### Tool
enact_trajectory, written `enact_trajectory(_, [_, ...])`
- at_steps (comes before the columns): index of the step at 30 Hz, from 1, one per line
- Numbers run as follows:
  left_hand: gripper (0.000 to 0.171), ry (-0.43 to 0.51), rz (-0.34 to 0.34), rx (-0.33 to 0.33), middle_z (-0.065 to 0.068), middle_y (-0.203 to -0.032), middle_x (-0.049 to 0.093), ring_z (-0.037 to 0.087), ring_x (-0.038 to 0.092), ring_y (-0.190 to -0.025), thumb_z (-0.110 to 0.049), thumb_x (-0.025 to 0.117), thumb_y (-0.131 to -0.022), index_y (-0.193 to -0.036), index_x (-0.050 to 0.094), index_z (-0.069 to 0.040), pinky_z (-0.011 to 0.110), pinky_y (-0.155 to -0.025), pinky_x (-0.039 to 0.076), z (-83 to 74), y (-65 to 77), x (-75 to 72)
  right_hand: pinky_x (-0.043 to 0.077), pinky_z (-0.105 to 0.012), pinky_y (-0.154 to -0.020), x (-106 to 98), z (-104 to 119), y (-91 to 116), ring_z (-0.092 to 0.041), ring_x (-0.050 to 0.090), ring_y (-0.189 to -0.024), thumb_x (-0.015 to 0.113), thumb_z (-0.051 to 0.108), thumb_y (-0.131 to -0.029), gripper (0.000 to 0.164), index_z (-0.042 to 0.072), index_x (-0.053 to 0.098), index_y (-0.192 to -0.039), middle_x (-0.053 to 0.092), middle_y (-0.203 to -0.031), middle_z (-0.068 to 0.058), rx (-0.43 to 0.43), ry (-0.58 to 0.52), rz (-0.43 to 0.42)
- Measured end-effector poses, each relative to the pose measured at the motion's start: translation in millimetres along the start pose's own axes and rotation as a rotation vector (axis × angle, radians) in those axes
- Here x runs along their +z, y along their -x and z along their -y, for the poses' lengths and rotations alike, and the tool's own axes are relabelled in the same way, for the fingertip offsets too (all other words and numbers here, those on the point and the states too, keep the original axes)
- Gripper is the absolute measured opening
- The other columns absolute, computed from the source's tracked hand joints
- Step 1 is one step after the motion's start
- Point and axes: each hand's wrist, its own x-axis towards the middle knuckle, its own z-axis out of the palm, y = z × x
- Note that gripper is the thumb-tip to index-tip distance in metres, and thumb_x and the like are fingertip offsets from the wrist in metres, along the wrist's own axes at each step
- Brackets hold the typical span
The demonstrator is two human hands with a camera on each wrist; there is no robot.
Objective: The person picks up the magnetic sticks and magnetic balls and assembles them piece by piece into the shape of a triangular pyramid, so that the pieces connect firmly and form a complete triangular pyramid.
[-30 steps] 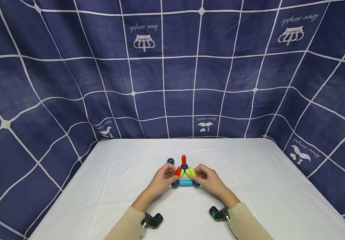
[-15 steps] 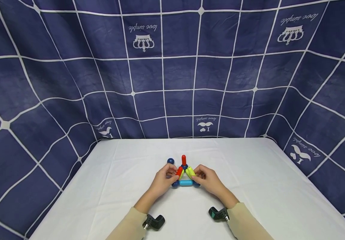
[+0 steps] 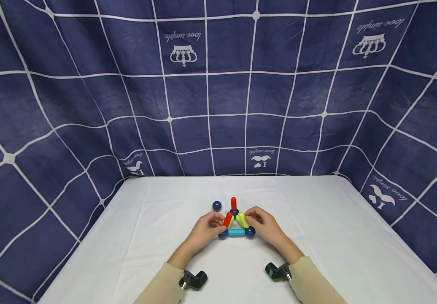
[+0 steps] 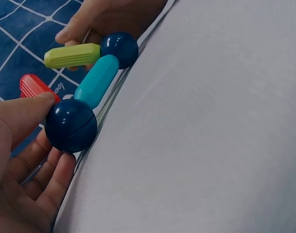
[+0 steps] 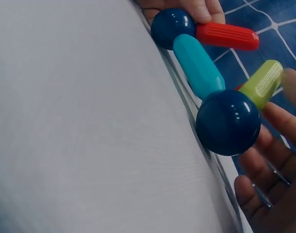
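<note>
In the head view, magnetic rods and dark blue balls form a triangle on the table. My left hand (image 3: 206,228) pinches the red rod (image 3: 227,220), its thumb on the rod near the front-left ball (image 4: 71,125). My right hand (image 3: 265,223) is loosely spread beside the yellow-green rod (image 3: 242,220); the right wrist view shows its thumb and index finger close to that rod, contact unclear. A light blue rod (image 3: 236,232) joins the front-left ball to the front-right ball (image 5: 228,122). Another red rod (image 3: 233,203) stands up from the rear ball (image 3: 234,212).
A loose dark blue ball (image 3: 217,206) lies behind the left hand. White cloth covers the table (image 3: 157,202). A dark blue curtain with white grid lines (image 3: 226,93) hangs along the back and both sides. Each wrist carries a black camera (image 3: 193,280).
My right thumb has come away from the front of the yellow-green rod, and the hand has drawn back slightly, showing the front-right ball fully. The left hand stays at the red rod.
</note>
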Motion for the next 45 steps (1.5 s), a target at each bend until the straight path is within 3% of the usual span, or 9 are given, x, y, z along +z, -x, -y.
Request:
enact_trajectory(3, [0.021, 0.005, 0.004, 0.001, 0.004, -0.097, 0.069, 0.012, 0.063, -0.089, -0.014, 0.075, -0.089, -0.106, 0.066, -0.01, 0.022, -0.082, 0.052, 1.2, -1.1, 0.8, 0.047, -0.025, -0.079, -5, 4, -7, -0.013, 0.057, -0.088, 0.064, 0.026, -0.098, 0.014, 0.019, 0.067, -0.11, 0.068, -0.103, -0.001, 0.019, -0.015, -0.025])
enact_trajectory(8, [0.02, 0.026, 0.004, -0.018, 0.004, -0.097, 0.069, 0.013, 0.062, -0.089, -0.015, 0.075, -0.089, -0.106, 0.066, -0.01, 0.024, -0.082, 0.051, 0.2, -1.0, -0.5, 0.051, -0.028, -0.073, -12, 17, -29, -0.019, 0.059, -0.093, 0.063, 0.022, -0.099, 0.02, 0.018, 0.065, -0.118, 0.066, -0.114, -0.008, 0.025, -0.033, 0.006])
enact_trajectory(18, [0.021, 0.04, 0.015, -0.01, 0.005, -0.098, 0.069, 0.011, 0.062, -0.088, -0.016, 0.074, -0.089, -0.107, 0.066, -0.008, 0.023, -0.082, 0.051, 1.0, -0.1, -2.0, 0.049, -0.035, -0.089, -7, 40, -62, -0.019, 0.06, -0.101, 0.062, 0.02, -0.099, 0.026, 0.026, 0.068, -0.124, 0.067, -0.12, 0.0, -0.047, 0.073, 0.123])
enact_trajectory(24, [0.02, 0.046, 0.02, -0.025, 0.004, -0.098, 0.069, 0.015, 0.062, -0.09, -0.017, 0.074, -0.089, -0.106, 0.066, -0.01, 0.023, -0.082, 0.051, 0.4, -1.7, -0.6, 0.049, -0.034, -0.089, -6, 41, -62, -0.017, 0.06, -0.099, 0.063, 0.02, -0.099, 0.021, 0.028, 0.073, -0.115, 0.069, -0.118, 0.004, -0.036, 0.102, 0.114])
enact_trajectory(45, [0.02, 0.048, 0.017, -0.045, 0.004, -0.098, 0.07, 0.014, 0.061, -0.089, -0.017, 0.075, -0.089, -0.106, 0.067, -0.009, 0.021, -0.08, 0.05, 1.2, 0.0, -1.8, 0.049, -0.031, -0.081, -7, 39, -48, -0.015, 0.058, -0.091, 0.067, 0.014, -0.095, 0.023, 0.028, 0.076, -0.111, 0.07, -0.106, 0.006, -0.083, 0.102, 0.158])
